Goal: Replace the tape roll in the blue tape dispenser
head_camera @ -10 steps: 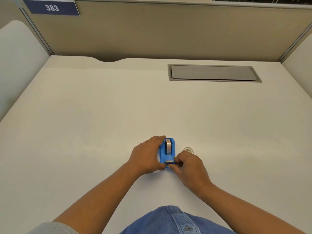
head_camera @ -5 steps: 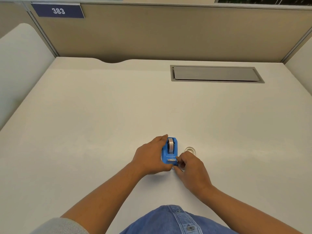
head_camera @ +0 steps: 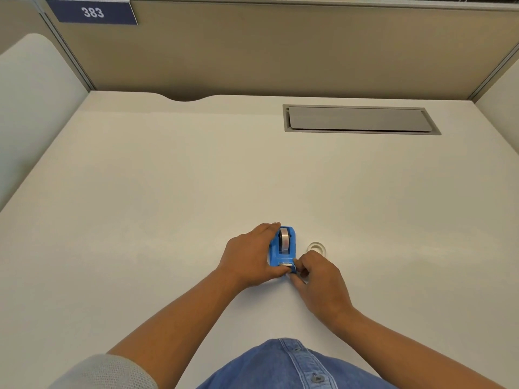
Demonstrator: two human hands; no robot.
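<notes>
The blue tape dispenser [head_camera: 283, 255] stands on the white desk [head_camera: 168, 192], near its front middle. A roll of clear tape [head_camera: 284, 240] sits upright in its cradle. My left hand [head_camera: 248, 255] wraps the dispenser's left side and holds it down. My right hand [head_camera: 317, 279] is at the dispenser's near right corner, by the metal cutter, fingers pinched together; what they pinch is too small to tell. A second clear tape roll [head_camera: 316, 247] lies flat on the desk just right of the dispenser, partly hidden behind my right hand.
A grey cable hatch [head_camera: 359, 119] is set in the desk at the back right. Beige partition walls [head_camera: 280, 51] close the back and sides, with a blue "383" label [head_camera: 92, 13] at top left.
My hands and the dispenser keep their hold. My right fingers have shifted slightly from the cutter's front to its right corner.
</notes>
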